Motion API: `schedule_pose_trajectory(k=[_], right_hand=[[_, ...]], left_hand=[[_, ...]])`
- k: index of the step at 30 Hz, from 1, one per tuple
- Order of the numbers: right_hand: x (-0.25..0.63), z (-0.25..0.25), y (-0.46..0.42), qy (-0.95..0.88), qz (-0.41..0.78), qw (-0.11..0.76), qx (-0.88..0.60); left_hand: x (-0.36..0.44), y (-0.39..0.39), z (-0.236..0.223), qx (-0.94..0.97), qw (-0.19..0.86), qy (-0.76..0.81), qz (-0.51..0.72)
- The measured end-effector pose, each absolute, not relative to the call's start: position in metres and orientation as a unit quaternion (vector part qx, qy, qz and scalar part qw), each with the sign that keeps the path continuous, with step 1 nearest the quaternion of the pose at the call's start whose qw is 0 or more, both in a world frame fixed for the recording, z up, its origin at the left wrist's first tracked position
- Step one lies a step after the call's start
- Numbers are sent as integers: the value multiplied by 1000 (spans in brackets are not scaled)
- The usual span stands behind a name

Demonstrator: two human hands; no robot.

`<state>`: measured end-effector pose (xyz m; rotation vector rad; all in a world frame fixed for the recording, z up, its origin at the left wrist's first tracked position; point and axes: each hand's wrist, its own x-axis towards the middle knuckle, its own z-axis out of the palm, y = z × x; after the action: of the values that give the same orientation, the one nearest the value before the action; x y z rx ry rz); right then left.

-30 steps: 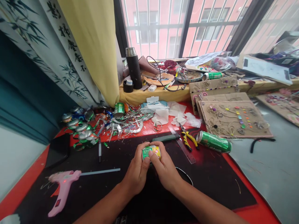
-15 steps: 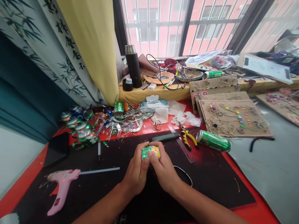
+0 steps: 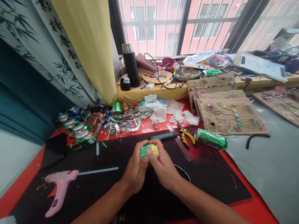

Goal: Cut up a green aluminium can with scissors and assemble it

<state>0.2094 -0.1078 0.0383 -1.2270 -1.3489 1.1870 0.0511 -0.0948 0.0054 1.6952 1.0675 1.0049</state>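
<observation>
A short green and yellow piece of a drink can [image 3: 153,148] is held between both hands above the black mat [image 3: 210,174]. My left hand [image 3: 136,169] wraps its left side, fingers curled over the far edge. My right hand [image 3: 162,165] closes round the right side, its thumb pressed on the printed front. The can's underside and far side are hidden by the palms. Just behind the hands lies a dark green utility knife [image 3: 164,136]. A thin white loop [image 3: 185,172] shows to the right of my right hand.
A pink glue gun [image 3: 61,185] lies at left, its glue stick pointing right. Yellow-black pliers [image 3: 187,138], a clear ruler [image 3: 183,149] and a green can [image 3: 211,138] lie right of centre. Metal scraps [image 3: 126,121] and small can teapots [image 3: 81,137] crowd the back left.
The view has shifted slightly, so the whole scene sits a little further left. Both hands keep the can piece in nearly the same grip.
</observation>
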Motion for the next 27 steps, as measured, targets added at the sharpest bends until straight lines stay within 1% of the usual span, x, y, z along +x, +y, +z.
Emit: schedule_pose_trajectory(k=[3, 6, 9, 12, 14, 18, 20, 22, 27], right_hand=[[214, 41, -105, -553, 495, 463, -485], [217, 42, -102, -536, 534, 458, -467], [220, 42, -98, -519, 574, 442, -453], [222, 41, -94, -510, 599, 448, -425], [224, 41, -92, -502, 609, 457, -411], [226, 42, -92, -502, 598, 465, -418], [227, 43, -92, -502, 594, 461, -427], [226, 43, -92, -498, 596, 459, -431], [226, 42, -90, -493, 596, 460, -436]], left_hand=[[46, -90, 4, 692, 441, 408, 400], [42, -85, 4, 709, 448, 389, 381], [40, -81, 6, 708, 442, 407, 370], [39, -79, 8, 704, 440, 413, 375], [38, -78, 9, 717, 423, 400, 385], [37, -76, 8, 769, 348, 362, 396], [37, -75, 7, 772, 336, 364, 398], [38, -74, 6, 754, 358, 374, 404], [41, -72, 8, 671, 482, 379, 417]])
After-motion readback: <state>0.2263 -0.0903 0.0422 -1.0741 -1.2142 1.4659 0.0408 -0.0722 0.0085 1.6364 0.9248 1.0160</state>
